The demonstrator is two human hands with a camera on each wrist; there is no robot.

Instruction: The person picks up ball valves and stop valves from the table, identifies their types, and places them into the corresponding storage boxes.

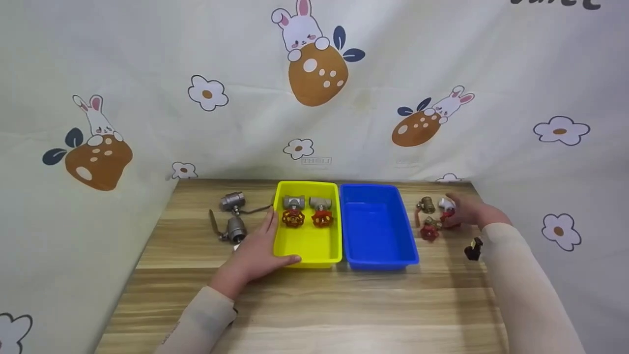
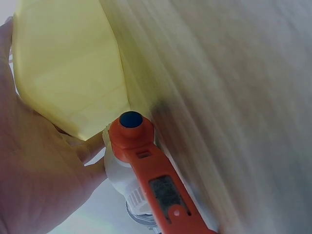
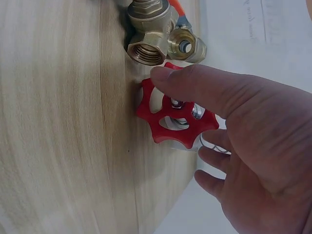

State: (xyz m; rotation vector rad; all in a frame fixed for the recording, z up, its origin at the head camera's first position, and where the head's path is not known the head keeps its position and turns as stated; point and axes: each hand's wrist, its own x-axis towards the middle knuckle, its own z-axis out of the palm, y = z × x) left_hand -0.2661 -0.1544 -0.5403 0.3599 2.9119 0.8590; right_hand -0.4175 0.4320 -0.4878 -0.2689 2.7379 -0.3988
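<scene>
My left hand [image 1: 254,255] rests along the yellow bin [image 1: 309,263], its fingers extended by the left wall and its thumb across the front rim. Close to that hand is a white valve with an orange lever [image 2: 161,187]. Two metal valves with red handwheels, one at left [image 1: 294,218] and one at right [image 1: 322,218], lie inside the bin. On the right, my right hand [image 1: 467,209] reaches around a white valve with a red handwheel [image 3: 180,119]. The thumb overlaps the wheel's edge; the other fingers are loosely bent behind the valve, apart from the thumb.
A blue bin [image 1: 378,228] stands against the yellow one. Left of them lie two steel lever valves, one behind [image 1: 233,200] and one in front [image 1: 236,229]. Near my right hand are a brass lever valve [image 1: 427,204], a brass handwheel valve [image 1: 430,233] and a small dark object [image 1: 473,250].
</scene>
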